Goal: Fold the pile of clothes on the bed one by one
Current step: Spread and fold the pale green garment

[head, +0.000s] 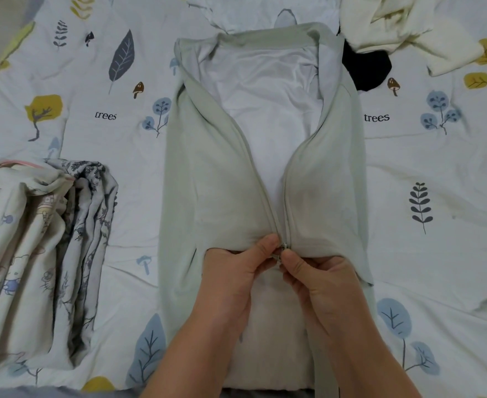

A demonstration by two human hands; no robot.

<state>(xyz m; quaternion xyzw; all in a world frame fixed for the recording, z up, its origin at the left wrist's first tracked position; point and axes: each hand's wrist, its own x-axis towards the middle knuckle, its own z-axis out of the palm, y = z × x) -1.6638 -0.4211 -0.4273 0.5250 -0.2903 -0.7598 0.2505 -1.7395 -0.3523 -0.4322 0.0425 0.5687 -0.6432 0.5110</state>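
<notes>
A pale green zip-up garment (216, 173) with a white lining lies flat in the middle of the bed, its front open in a long V from the collar down. At the bottom of the V sits the small metal zipper slider (284, 246). My left hand (236, 271) pinches the left zipper edge beside the slider. My right hand (317, 274) pinches the zipper's lower end from the right. Both forearms reach in from the bottom edge and cover the garment's lower part.
A stack of folded printed clothes (44, 254) lies at the left. At the back right lie crumpled cream clothes (403, 27) and a black item (365, 67), partly under the green garment. The bedsheet (437, 182) has a leaf and tree print.
</notes>
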